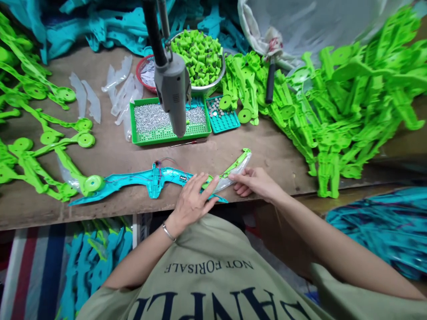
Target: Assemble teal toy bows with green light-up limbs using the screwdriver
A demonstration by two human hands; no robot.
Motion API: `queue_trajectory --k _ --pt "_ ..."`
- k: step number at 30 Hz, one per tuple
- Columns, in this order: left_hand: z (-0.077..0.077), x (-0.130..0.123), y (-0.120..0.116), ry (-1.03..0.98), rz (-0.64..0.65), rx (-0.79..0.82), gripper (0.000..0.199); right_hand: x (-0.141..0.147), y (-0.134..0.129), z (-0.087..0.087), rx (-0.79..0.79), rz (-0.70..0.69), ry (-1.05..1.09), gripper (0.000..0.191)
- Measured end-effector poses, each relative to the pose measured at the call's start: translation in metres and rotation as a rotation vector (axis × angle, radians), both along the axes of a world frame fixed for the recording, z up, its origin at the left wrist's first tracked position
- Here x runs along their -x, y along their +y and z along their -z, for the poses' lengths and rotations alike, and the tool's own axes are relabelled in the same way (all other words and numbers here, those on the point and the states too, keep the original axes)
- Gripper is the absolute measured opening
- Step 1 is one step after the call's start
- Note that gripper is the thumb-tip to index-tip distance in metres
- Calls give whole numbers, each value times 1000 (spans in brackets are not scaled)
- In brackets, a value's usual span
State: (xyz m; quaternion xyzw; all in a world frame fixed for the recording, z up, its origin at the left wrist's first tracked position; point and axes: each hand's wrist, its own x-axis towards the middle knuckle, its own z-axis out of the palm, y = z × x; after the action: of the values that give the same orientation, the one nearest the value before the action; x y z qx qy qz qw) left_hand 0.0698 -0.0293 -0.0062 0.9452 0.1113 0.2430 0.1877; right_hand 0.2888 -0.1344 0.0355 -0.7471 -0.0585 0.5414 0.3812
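Note:
A blue plastic toy bow half (133, 178), with wires along it, lies across the table's front edge. My left hand (192, 200) rests over its right end with fingers stretched out and hides the joint beneath. A green plastic limb (237, 162) angles up to the right from under those fingers, with a clear plastic piece (224, 184) along its lower side. My right hand (255, 183) is closed, pinching the edge of this clear piece between thumb and finger. At the bow's left end sits another green limb (74, 174) with a round disc.
An electric screwdriver (173, 93) hangs over a green tray (137, 138) of screws. Behind are a bowl (218, 80) of green parts, a red basket (140, 66) and a blue tray (230, 124). Green limbs (333, 115) pile up right; a hammer (270, 82) lies among them.

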Motion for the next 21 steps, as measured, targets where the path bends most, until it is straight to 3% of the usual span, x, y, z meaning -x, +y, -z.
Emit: queue_trajectory --k 7,14,21 --pt "-4 -1 0 59 5 -157 43 -14 5 -3 71 -123 -52 39" --pt "-8 -2 3 36 -5 -205 42 -58 18 -8 -12 63 -85 29" --pt "-5 -2 3 8 -33 -229 39 -75 30 -7 67 -102 -45 30"
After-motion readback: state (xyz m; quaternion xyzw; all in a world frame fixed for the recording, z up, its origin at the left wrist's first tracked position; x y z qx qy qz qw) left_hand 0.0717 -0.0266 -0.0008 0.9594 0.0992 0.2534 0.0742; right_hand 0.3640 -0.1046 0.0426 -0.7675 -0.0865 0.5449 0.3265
